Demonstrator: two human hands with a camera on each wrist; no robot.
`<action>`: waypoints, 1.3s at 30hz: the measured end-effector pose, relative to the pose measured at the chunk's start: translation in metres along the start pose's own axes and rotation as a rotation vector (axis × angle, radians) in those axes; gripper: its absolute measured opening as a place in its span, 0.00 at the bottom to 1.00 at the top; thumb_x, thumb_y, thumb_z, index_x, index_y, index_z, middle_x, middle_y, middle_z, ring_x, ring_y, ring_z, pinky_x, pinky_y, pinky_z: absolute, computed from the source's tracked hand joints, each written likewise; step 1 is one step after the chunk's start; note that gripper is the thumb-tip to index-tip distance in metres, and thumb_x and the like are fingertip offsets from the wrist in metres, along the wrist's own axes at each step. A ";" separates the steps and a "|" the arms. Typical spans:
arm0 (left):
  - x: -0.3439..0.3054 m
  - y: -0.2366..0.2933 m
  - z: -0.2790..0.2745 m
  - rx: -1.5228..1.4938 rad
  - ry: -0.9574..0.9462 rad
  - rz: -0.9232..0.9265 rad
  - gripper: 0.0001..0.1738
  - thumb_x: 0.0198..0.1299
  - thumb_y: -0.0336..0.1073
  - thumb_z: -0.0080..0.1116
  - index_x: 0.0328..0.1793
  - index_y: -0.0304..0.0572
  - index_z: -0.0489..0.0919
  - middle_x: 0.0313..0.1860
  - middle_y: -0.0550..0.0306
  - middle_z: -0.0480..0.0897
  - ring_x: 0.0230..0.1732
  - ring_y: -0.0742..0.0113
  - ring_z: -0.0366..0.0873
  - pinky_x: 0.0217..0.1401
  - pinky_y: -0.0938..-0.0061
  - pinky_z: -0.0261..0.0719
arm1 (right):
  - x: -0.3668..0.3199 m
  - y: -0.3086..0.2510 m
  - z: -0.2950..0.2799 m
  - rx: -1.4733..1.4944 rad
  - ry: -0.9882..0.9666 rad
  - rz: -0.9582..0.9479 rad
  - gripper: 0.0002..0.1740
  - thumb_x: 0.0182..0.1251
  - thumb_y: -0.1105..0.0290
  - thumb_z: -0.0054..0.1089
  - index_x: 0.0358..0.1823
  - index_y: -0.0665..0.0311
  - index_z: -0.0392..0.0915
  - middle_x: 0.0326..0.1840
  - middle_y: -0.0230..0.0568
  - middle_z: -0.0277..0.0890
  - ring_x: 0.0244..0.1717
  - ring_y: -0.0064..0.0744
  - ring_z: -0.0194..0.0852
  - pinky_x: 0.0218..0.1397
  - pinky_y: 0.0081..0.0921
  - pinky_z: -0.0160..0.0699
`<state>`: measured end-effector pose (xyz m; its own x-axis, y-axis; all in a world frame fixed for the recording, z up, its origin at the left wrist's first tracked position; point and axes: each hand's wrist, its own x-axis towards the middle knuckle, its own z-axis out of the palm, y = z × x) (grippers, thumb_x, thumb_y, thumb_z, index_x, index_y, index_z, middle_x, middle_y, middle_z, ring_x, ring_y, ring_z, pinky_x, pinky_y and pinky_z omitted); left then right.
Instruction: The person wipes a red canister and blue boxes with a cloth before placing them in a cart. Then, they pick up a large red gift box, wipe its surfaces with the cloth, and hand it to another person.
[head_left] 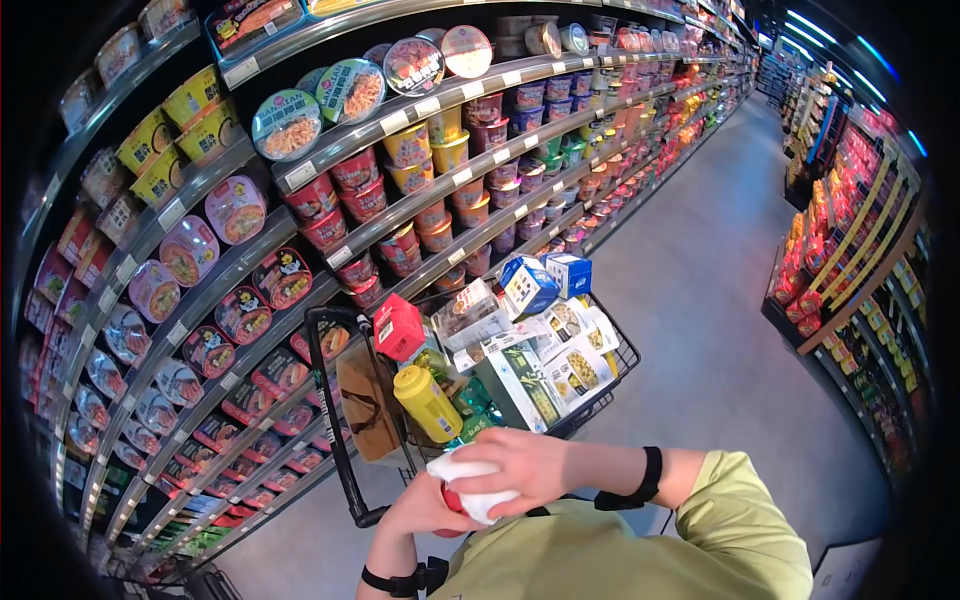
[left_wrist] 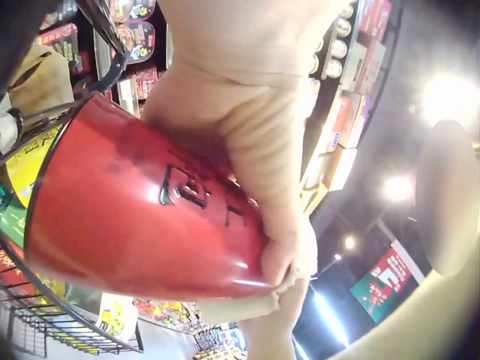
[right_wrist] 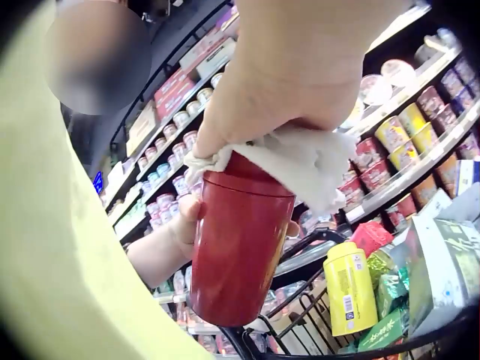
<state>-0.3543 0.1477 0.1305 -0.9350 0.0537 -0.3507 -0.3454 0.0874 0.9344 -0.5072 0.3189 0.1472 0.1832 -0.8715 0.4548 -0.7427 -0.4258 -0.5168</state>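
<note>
A red canister [right_wrist: 241, 251] with a seam near its top is held in front of my body. Raised dark characters mark its glossy side in the left wrist view. My left hand [head_left: 425, 508] grips this canister round its side, thumb near the top end. Over its top lies a white cloth [right_wrist: 304, 161], bunched under my right hand [head_left: 520, 465]. The right fingers hold the cloth against the canister and hide most of its upper end. In the head view, hand and cloth cover nearly all of the canister.
Just ahead stands a shopping cart [head_left: 352, 478] with a yellow canister [head_left: 428, 403], a red box [head_left: 398, 328], blue-white boxes [head_left: 530, 285] and a brown paper bag [head_left: 368, 405]. Shelves of instant noodle cups [head_left: 408, 147] run along the left. A display rack [head_left: 850, 240] stands right, across the aisle floor [head_left: 700, 290].
</note>
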 end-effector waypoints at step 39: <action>0.032 0.026 0.082 -0.922 1.015 0.801 0.35 0.52 0.48 0.67 0.61 0.39 0.67 0.52 0.57 0.77 0.52 0.64 0.77 0.55 0.66 0.77 | -0.040 -0.008 0.017 1.420 0.451 0.615 0.31 0.75 0.60 0.35 0.75 0.65 0.46 0.76 0.46 0.50 0.75 0.40 0.49 0.76 0.37 0.46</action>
<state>-0.3866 0.2331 0.1381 -0.4240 -0.9034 0.0638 0.6665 -0.2635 0.6974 -0.4974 0.3531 0.1211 -0.2880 -0.9571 -0.0322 0.5856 -0.1494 -0.7967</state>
